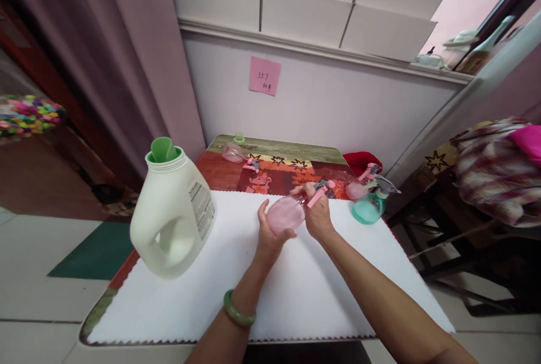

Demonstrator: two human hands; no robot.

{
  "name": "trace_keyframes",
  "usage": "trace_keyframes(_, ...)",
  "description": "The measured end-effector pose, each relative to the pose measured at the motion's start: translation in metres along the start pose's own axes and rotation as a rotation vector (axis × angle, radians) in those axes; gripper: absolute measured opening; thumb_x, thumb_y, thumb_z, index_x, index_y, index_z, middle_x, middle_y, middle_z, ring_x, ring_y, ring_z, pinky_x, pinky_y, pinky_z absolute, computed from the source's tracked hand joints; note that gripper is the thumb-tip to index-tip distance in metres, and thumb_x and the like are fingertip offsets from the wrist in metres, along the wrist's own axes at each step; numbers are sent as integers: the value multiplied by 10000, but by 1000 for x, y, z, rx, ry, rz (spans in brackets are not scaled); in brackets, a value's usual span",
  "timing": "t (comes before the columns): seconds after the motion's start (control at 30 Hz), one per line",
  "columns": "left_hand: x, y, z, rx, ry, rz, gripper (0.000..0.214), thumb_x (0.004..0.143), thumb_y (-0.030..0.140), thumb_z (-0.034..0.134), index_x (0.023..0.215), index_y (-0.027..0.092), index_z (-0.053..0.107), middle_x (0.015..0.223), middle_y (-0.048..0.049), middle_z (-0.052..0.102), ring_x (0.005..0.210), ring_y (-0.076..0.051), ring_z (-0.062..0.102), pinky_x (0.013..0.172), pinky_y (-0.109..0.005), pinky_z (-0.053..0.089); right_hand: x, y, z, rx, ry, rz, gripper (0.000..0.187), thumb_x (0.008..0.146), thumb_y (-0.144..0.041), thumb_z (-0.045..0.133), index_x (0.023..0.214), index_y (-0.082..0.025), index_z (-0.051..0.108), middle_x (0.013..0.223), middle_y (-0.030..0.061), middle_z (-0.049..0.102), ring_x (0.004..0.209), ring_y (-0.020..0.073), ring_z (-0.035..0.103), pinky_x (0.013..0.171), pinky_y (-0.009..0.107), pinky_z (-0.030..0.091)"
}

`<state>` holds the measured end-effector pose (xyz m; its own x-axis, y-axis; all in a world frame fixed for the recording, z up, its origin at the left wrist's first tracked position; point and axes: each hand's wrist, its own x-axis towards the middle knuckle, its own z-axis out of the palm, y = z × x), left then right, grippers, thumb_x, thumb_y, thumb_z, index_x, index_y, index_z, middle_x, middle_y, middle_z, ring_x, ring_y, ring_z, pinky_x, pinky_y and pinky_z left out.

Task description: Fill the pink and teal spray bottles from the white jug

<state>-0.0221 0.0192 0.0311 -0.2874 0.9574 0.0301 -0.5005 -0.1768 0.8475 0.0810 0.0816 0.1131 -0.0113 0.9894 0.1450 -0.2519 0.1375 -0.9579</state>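
A pink spray bottle (285, 215) is held tilted above the white mat, its body wrapped by my left hand (273, 234). My right hand (318, 212) grips its neck, just below the pink and grey spray head (322, 192). Cloudy liquid shows through the pink wall. To the left stands a large pale green jug (169, 223) with a green spout (164, 150) in its open mouth. On the right, a green spray bottle (368, 208) stands next to another pink spray bottle (357, 188).
Toward the back of the table lie a clear pink bottle (234, 152), a loose pink spray head (252, 165) and a small green cap (239, 138). A white mat (236, 307) covers the table's front. A pink note (265, 75) is stuck to the wall behind.
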Motion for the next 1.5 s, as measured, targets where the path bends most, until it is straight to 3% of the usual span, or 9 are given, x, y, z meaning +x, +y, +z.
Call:
trace_keyframes(0.13, 7, 3, -5, -238, -256, -466, 1018, 693, 946, 454, 1370, 193, 562, 1213, -209, 687, 821, -296, 714, 520, -344, 542, 1, 7, -9, 20, -69, -48, 359, 817, -569, 714, 803, -247, 556, 810, 31, 731, 728, 200, 659, 733, 350, 510)
trace_keyframes(0.3, 11, 9, -7, -311, -284, -570, 685, 871, 750, 512, 1213, 179, 677, 959, -130, 741, 535, -125, 590, 396, -209, 324, -3, 11, -8, 10, -126, -59, 399, 831, -600, 697, 783, -246, 519, 817, 32, 736, 776, 205, 681, 769, 355, 522)
trace_keyframes(0.5, 3, 22, -1, -188, -286, -269, 560, 850, 549, 692, 1317, 269, 562, 1446, -140, 561, 1111, -278, 648, 818, -398, 570, -3, 6, -2, -60, 12, -51, 412, 818, -621, 687, 831, -211, 645, 842, 62, 760, 787, 226, 685, 759, 359, 505)
trace_keyframes(0.83, 2, 5, -2, 141, -59, 204, 1221, 420, 253, 995, 1443, 292, 329, 1522, -150, 421, 1426, -350, 415, 1205, -490, 268, -8, 11, 8, 13, 260, -17, 512, 853, -653, 610, 801, -155, 715, 783, 84, 747, 690, 197, 658, 668, 328, 493)
trace_keyframes(0.97, 3, 13, 2, -108, -247, 11, 1153, 544, 600, 913, 1510, 322, 349, 1517, -152, 495, 1389, -371, 477, 1111, -529, 404, -10, 4, 7, -43, 94, -96, 438, 868, -619, 616, 766, -193, 639, 782, 72, 750, 774, 222, 698, 771, 360, 528)
trace_keyframes(1.07, 5, 18, -4, -213, -399, -306, 976, 733, 928, 436, 1388, 216, 563, 1276, -200, 676, 1048, -363, 699, 716, -449, 579, -9, 1, 2, -47, -90, -127, 368, 889, -568, 627, 772, -225, 566, 785, 47, 749, 835, 223, 709, 847, 368, 529)
trace_keyframes(1.2, 8, 17, -13, -275, -487, -677, 976, 762, 940, 318, 1176, 135, 683, 818, -131, 722, 431, -144, 554, 324, -219, 233, -6, -1, -2, -73, -203, -117, 342, 903, -540, 630, 776, -228, 573, 801, 42, 748, 840, 223, 709, 816, 353, 533)
trace_keyframes(1.33, 6, 15, -7, -289, -347, -534, 785, 810, 825, 506, 1220, 170, 644, 884, -106, 716, 505, -117, 548, 391, -212, 279, -2, -5, 0, -155, -124, -86, 407, 871, -593, 637, 773, -198, 656, 835, 75, 765, 792, 227, 702, 758, 349, 531)
trace_keyframes(1.5, 3, 6, -1, -17, -160, -59, 688, 683, 541, 832, 1229, 277, 506, 1258, -97, 625, 926, -229, 656, 694, -337, 521, 0, -5, 2, -237, 34, 2, 541, 857, -675, 592, 760, -163, 736, 832, 116, 779, 778, 252, 699, 693, 354, 522)
